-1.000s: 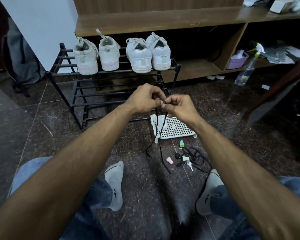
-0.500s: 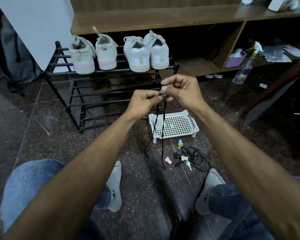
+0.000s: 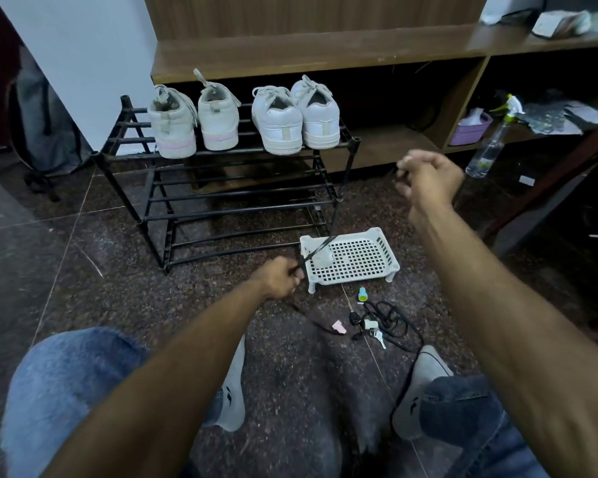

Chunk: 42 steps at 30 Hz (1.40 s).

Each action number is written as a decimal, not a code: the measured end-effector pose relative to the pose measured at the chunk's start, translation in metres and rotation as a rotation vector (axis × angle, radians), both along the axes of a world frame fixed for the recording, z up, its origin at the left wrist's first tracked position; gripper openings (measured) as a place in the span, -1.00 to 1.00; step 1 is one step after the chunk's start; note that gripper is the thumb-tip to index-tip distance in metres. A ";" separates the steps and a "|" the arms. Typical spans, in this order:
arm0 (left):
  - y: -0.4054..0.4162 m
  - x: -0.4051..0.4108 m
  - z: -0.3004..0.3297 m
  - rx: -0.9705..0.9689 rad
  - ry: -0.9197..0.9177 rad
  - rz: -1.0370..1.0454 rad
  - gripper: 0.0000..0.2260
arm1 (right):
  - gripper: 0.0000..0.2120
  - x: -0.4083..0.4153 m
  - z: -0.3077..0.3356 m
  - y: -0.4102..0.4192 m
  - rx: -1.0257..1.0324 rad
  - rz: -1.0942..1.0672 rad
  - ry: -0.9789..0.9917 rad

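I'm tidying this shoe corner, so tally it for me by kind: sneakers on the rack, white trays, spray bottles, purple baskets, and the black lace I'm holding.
Sneakers: 4
White tray: 1
Spray bottle: 1
Purple basket: 1
Black lace: 1
Total: 8

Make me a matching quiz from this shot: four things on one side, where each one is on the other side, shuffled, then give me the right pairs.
Things:
1. white sneakers
2. white slotted tray
3. spray bottle
4. black lace

Places:
A. gripped in the left hand
B. on the floor beside the black rack
C. on the rack's top tier
D. next to the purple tub

Pairs: 1-C, 2-B, 3-D, 4-A
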<state>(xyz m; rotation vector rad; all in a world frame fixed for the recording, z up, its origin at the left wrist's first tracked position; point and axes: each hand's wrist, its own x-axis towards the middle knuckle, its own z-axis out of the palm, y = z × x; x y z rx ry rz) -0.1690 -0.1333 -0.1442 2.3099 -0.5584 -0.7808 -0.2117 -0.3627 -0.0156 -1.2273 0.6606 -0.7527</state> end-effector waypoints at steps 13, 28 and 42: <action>-0.015 0.008 0.030 -0.452 0.007 0.238 -0.81 | -0.86 -0.042 -0.183 -0.017 0.037 -0.036 0.667; -0.033 -0.001 0.075 -0.639 0.030 0.192 -0.82 | -0.77 -0.008 -0.118 0.088 -0.242 0.744 0.230; -0.011 0.005 0.025 -0.668 0.218 0.713 -0.87 | -0.81 -0.019 -0.111 0.064 0.314 0.577 -0.064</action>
